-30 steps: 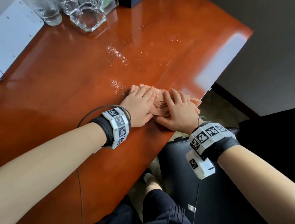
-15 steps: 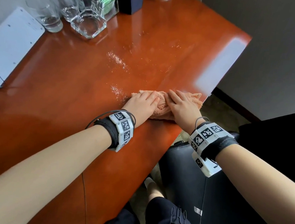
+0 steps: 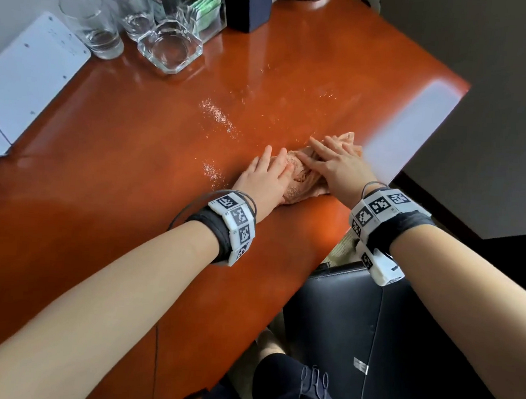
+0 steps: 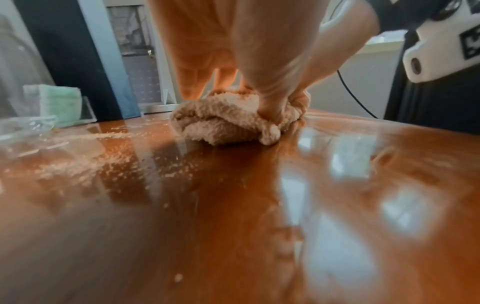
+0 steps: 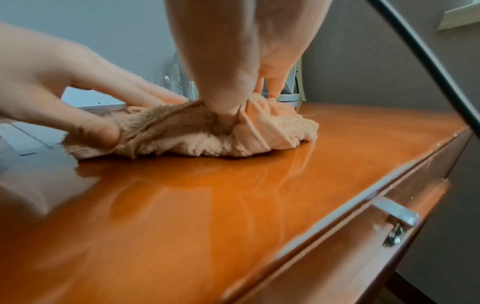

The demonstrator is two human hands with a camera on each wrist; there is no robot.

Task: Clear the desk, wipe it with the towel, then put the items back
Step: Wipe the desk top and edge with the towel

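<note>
With both palms flat on the bunched peach towel (image 3: 301,178) near the desk (image 3: 130,189) edge, left hand (image 3: 264,180) and right hand (image 3: 336,167) press with fingers extended, crumbs (image 3: 218,117) lying just beyond the left fingertips.

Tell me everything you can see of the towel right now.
The towel is a pale peach, fluffy terry cloth, bunched into a rumpled wad with folds and a smoother hemmed edge showing. It lies flat on the glossy reddish-brown desk, near the edge closest to the person. The left hand and right hand both press down on it, thumbs dug into the folds. Pale crumbs lie on the desk beyond it, to its left.
</note>
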